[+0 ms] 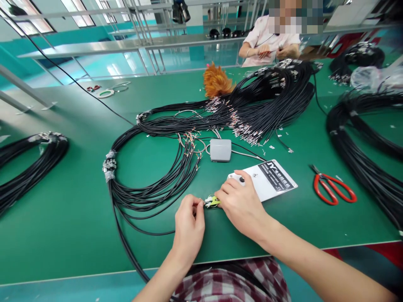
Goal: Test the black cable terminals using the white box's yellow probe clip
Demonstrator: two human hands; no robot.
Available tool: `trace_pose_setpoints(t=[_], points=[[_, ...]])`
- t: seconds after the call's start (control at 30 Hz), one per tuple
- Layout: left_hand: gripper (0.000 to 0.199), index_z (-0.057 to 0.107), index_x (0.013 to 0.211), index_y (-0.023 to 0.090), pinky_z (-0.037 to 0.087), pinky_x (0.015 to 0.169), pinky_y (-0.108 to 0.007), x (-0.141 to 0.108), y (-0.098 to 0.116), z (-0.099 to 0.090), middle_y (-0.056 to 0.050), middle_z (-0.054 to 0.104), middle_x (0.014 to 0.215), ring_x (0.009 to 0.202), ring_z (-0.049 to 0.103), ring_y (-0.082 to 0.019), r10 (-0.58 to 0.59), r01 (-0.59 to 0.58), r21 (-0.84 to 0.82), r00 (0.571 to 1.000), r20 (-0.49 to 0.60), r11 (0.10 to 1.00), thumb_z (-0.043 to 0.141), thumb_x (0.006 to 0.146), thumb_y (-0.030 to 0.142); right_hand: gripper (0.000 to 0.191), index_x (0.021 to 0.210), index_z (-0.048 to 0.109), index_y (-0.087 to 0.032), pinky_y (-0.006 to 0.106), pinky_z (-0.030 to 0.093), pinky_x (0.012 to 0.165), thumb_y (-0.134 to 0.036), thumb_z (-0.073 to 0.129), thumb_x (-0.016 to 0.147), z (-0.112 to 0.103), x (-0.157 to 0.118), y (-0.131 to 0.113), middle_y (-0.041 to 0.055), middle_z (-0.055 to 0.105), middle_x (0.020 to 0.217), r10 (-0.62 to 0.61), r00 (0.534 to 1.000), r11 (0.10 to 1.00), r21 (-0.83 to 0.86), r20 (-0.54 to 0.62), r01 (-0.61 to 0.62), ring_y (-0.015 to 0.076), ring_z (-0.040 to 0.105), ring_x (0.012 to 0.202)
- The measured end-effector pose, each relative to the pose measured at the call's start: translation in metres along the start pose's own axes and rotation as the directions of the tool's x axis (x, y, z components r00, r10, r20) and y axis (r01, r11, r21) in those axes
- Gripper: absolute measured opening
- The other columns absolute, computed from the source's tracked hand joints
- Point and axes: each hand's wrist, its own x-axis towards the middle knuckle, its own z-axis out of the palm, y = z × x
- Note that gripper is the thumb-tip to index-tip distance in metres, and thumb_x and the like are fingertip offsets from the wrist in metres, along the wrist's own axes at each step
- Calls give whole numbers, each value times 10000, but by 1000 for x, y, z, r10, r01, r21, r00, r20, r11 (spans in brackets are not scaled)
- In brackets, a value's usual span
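Note:
My left hand (189, 222) is closed, pinching the end of a black cable (151, 230) that runs back to the loose bundle on the left. My right hand (241, 203) lies over the corner of a flat white machine (266, 191) with a dark label. Its fingers are closed on a small yellow-green clip (215, 201), right by the cable end. Whitish bits surround the clip; my fingers partly hide the wire tips. A coil of black cables (147, 197), tied at its left side, spreads out with stripped copper ends beside my hands.
A grey pedal-like box (220, 150) stands behind the white machine. Red-handled cutters (334, 188) lie to the right. Large cable bundles (277, 92) fill the back and another (355, 134) the right side. An orange fluffy thing (217, 80) lies behind. A person (270, 40) sits across the table.

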Motion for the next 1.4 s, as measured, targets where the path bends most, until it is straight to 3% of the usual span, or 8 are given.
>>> trace_pose_setpoints(t=[0.2, 0.33, 0.47, 0.53, 0.9, 1.1, 1.2, 1.4], points=[[186, 523, 757, 211, 445, 601, -277, -2, -2, 0, -6, 585, 703, 633, 592, -180, 19, -19, -7, 1000, 0, 1000, 456, 921, 268, 78, 827, 652, -189, 534, 201, 1071, -181, 723, 794, 1, -3, -7, 29, 704, 826, 37, 999, 999, 33, -11, -37, 226, 612, 902], [182, 534, 768, 211, 446, 591, -273, -3, -2, -1, -3, 586, 701, 626, 593, -178, 27, -27, -24, 1000, 4, 999, 464, 923, 276, 200, 1044, 638, -193, 530, 190, 1105, -257, 694, 863, -12, -20, -3, 28, 735, 1031, 100, 983, 978, 197, -154, -68, 223, 627, 1024], [199, 540, 750, 212, 447, 595, -276, -2, -5, -2, -6, 591, 701, 629, 597, -181, 20, -19, -47, 1000, 18, 999, 477, 921, 291, 105, 1013, 638, -214, 482, 272, 1095, -174, 580, 936, -19, -58, 5, 27, 744, 1079, 319, 854, 926, 328, -412, -188, 195, 635, 1052], [198, 544, 748, 212, 447, 598, -280, -1, -7, -2, -7, 592, 702, 630, 599, -183, 10, -8, -53, 999, 33, 999, 486, 916, 300, 109, 945, 638, -203, 467, 315, 1069, -131, 556, 933, -14, -76, 5, 57, 748, 1085, 391, 795, 905, 351, -465, -240, 209, 626, 1079], [189, 538, 726, 213, 405, 568, -272, -4, -10, -10, -3, 571, 680, 618, 555, -178, -42, 42, -67, 999, 10, 997, 514, 883, 315, 114, 837, 630, -240, 518, 279, 1100, -165, 601, 918, 19, -90, -1, -22, 779, 1029, 457, 721, 889, 303, -521, -345, 220, 653, 1064], [185, 528, 750, 206, 319, 417, -208, -4, -11, -26, 69, 438, 529, 450, 449, -120, -85, 87, -161, 996, 18, 983, 517, 884, 334, 128, 893, 628, -236, 516, 325, 1072, -110, 628, 874, 14, -95, 0, 34, 768, 1067, 384, 774, 918, 295, -503, -264, 245, 622, 1088], [124, 535, 819, 190, 387, 426, -203, 6, -7, -33, 55, 500, 592, 455, 481, -105, -65, 66, -230, 998, 13, 971, 548, 840, 311, 157, 920, 621, -228, 503, 343, 1063, -80, 598, 874, 12, -100, -9, 61, 761, 1071, 352, 777, 923, 331, -522, -195, 239, 616, 1097], [296, 502, 1008, 188, 493, 654, -230, 80, -1, -58, 6, 553, 822, 723, 595, -126, 42, -103, -255, 971, -236, 962, 629, 749, 251, 203, 941, 630, -183, 453, 383, 1011, -14, 540, 874, 22, -105, -23, 117, 744, 1081, 260, 818, 931, 357, -514, -72, 224, 600, 1099]])
